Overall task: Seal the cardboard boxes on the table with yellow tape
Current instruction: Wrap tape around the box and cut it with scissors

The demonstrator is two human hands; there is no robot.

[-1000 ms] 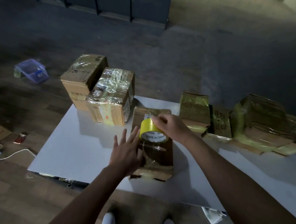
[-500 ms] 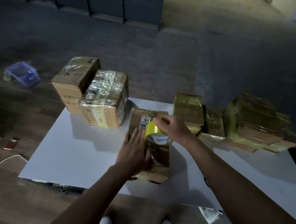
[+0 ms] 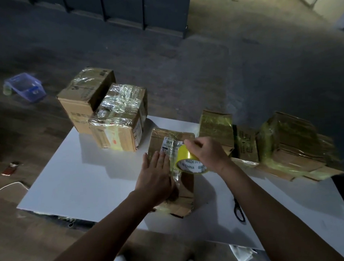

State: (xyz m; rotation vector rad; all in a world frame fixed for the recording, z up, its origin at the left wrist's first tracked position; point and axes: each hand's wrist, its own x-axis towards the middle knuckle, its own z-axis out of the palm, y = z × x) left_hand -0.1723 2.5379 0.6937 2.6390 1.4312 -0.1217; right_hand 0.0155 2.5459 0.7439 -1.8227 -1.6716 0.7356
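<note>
Taping a crumpled cardboard box
Flat left hand presses it; right hand grips the yellow tape roll.

The tabletop fills the lower middle of the frame. At its centre lies a flat box. The left hand rests flat on its left half, and the right hand holds the tape roll over its upper right part. At the tabletop's upper-left corner two boxes touch, the rear box behind and left of the front box. Right of the flat box, an upright box, a small box and a pile of boxes run toward the frame's right edge. Scissors lie on the tabletop, lower right of the flat box. A container sits on the floor at upper left.
</note>
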